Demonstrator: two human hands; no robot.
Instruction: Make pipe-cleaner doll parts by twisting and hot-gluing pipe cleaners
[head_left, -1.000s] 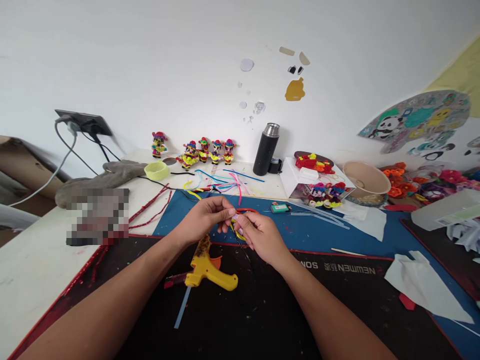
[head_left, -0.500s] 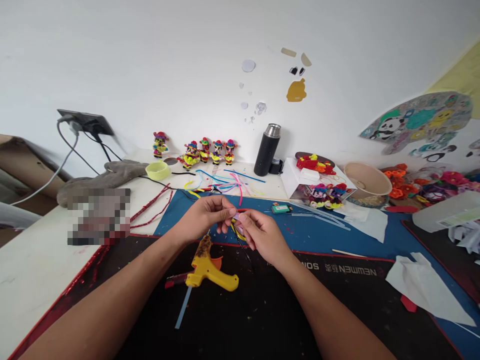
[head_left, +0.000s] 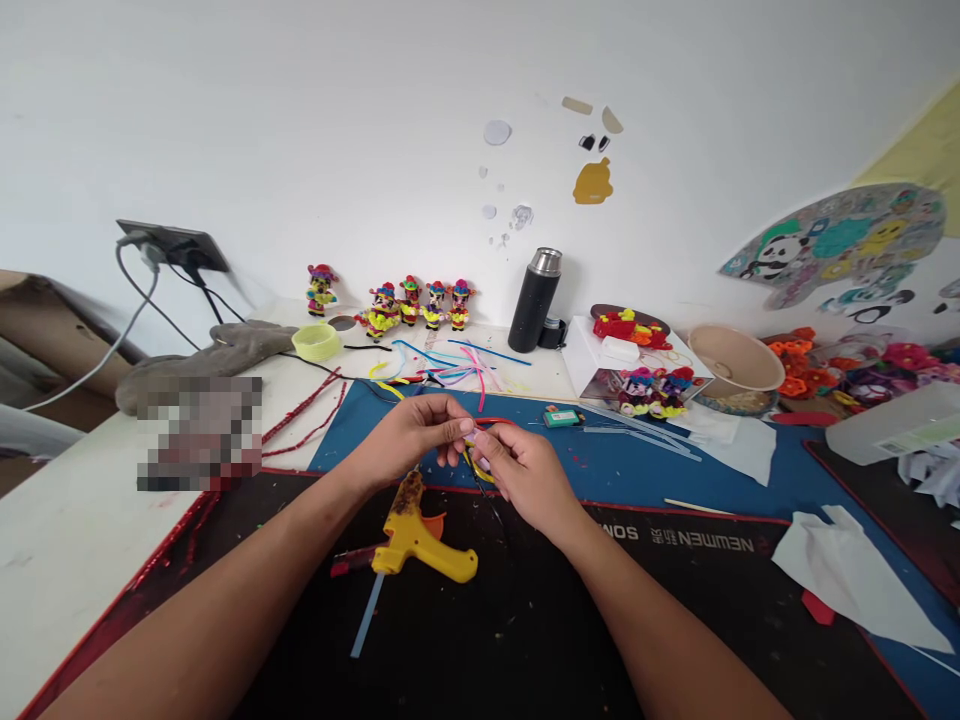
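My left hand [head_left: 420, 432] and my right hand [head_left: 531, 472] meet over the blue mat, thumbs and fingertips pinched almost together. Between them is a small lilac piece [head_left: 471, 432], mostly covered by the fingers; its exact kind is too small to make out. Just beneath lies something with a yellow loop [head_left: 482, 475] and dark thin parts, largely hidden by my right hand. On the black mat below my left hand rests a yellow glue gun [head_left: 420, 545], a pale glue stick [head_left: 366, 620] poking out of its back end.
Colourful pipe cleaners [head_left: 465, 365] lie scattered behind my hands. Several small figures [head_left: 435, 305] line the wall. A black thermos [head_left: 534, 305], a white box [head_left: 585, 350] and a bowl [head_left: 735, 358] stand farther right. White paper [head_left: 847, 575] lies at right, red tinsel stems [head_left: 304, 415] at left.
My hands stay in nearly the same place. The fingers have shifted slightly around the lilac piece, and the right hand's fingers sit a little differently. The glue gun has not moved.
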